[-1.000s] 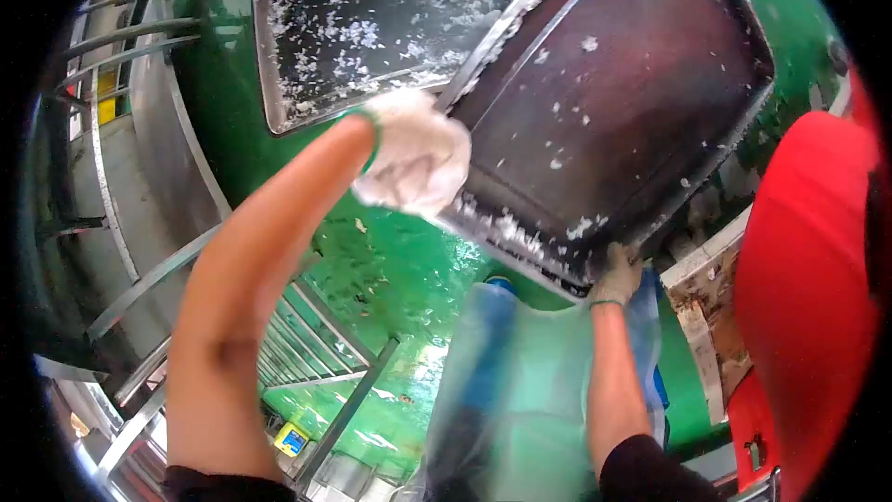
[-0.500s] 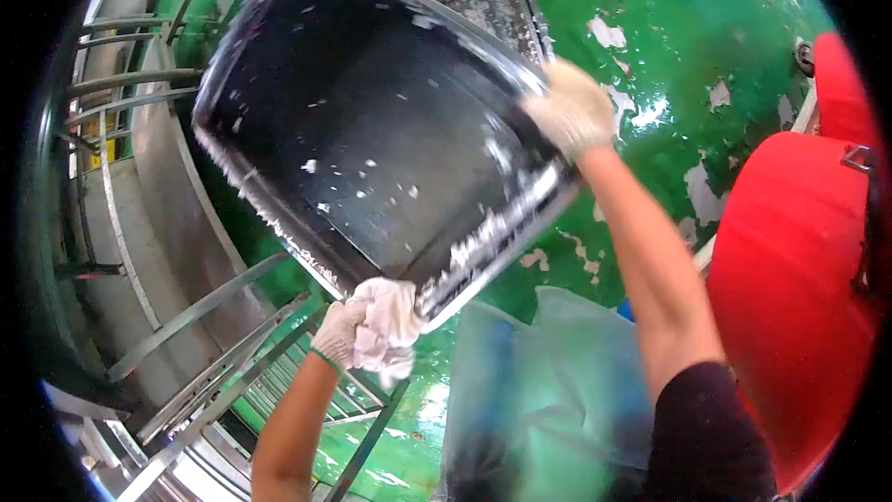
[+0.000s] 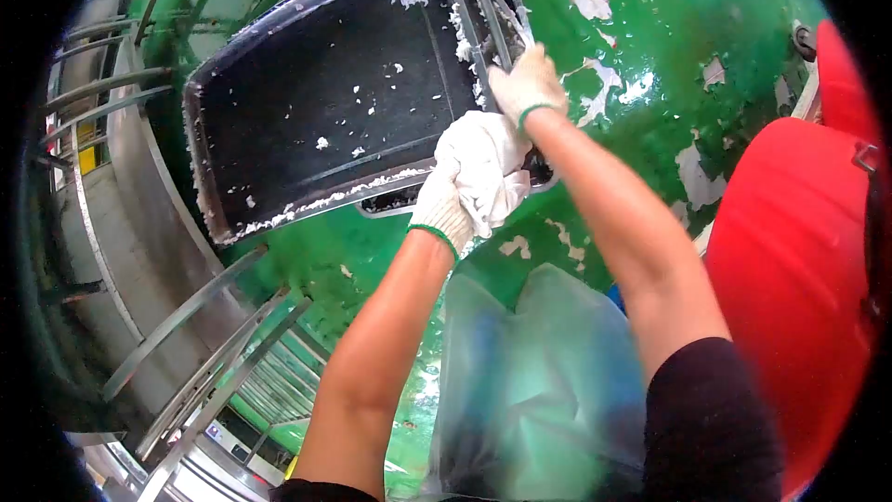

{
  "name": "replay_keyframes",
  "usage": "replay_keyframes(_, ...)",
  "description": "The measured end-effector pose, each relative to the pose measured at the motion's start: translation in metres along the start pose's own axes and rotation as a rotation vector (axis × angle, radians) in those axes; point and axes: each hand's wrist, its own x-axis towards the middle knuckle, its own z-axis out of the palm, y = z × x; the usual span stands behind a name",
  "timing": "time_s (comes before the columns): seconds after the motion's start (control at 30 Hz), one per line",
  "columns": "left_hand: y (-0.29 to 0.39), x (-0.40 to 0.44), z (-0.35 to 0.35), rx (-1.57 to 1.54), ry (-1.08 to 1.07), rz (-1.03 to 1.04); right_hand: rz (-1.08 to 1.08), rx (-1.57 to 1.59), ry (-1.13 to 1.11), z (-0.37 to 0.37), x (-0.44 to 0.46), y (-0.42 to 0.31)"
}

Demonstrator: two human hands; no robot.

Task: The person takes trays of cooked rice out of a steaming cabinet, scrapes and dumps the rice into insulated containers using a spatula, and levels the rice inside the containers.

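A large black tray, dotted with white flakes, tilts in front of me. White residue is thick along its near and right rims. My left hand, in a knitted glove with a green cuff, is closed on a bunched white cloth at the tray's near right corner. The cloth covers that corner and some of the left fingers. At the tray's right rim, my right hand, gloved the same way, has its fingers closed round the edge. Part of another tray shows underneath.
Metal racks and rails stand to the left. The wet green floor has peeling patches. A red padded object is at the right. A translucent apron hangs over my front.
The black tray has turned and come down over the other tray. My left hand and the cloth have moved right and up; my right hand has shifted slightly left.
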Motion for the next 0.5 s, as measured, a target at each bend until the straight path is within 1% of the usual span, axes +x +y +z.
replay_keyframes(0.03,-0.002,-0.003,0.008,0.003,0.043,0.02,0.073,0.047,0.052,0.023,0.006,0.014)
replay_keyframes(0.1,-0.006,-0.011,0.022,0.003,0.15,0.067,0.106,0.186,0.052,0.019,0.004,0.013)
replay_keyframes(0.2,-0.007,-0.032,0.039,0.045,0.214,0.048,0.198,0.434,0.114,0.028,0.021,0.001)
replay_keyframes(0.23,-0.009,-0.027,0.032,0.06,0.173,0.09,0.187,0.43,0.046,0.027,0.027,0.005)
replay_keyframes(0.3,-0.007,-0.015,0.011,0.089,0.095,0.174,0.136,0.329,0.073,0.036,0.024,0.004)
replay_keyframes(0.33,-0.009,-0.006,0.004,0.075,0.058,0.201,0.135,0.415,0.061,0.037,0.028,0.008)
replay_keyframes(0.4,-0.014,-0.012,0.007,0.042,0.099,0.227,0.119,0.577,0.057,0.034,0.034,0.015)
replay_keyframes(0.43,-0.015,-0.015,0.008,0.027,0.122,0.242,0.151,0.607,0.097,0.037,0.05,0.015)
replay_keyframes(0.47,-0.014,-0.013,-0.003,0.037,0.077,0.227,0.174,0.671,0.005,0.038,0.069,0.02)
replay_keyframes(0.5,-0.013,-0.013,-0.003,0.026,0.097,0.222,0.2,0.739,-0.092,0.04,0.085,0.021)
